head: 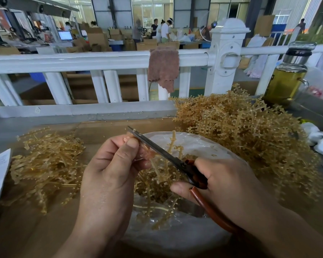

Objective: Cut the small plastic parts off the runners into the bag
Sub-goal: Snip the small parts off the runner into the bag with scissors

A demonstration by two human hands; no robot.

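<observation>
A white railing (101, 60) runs across the far edge of the brown work surface (35, 229), with a pinkish cloth (163, 67) draped over its top bar. On the right of the surface lies a big tangled heap of amber runners (250, 136). A flatter, smaller heap of strands (45, 164) sits on the left. Between the two heaps, right under the hands, is the clear plastic bag (209, 144), its mouth facing up. The left hand (110, 174) is curled, and its thumb and forefinger pinch one branching runner (173, 140) that hangs over the bag. The right hand (227, 183) is wrapped around the red-brown handles of the scissors (175, 161). The blades lie nearly together and point up and left, with the tip just beside the left thumb. A few tiny amber bits (213, 155) lie on the bag's film.
</observation>
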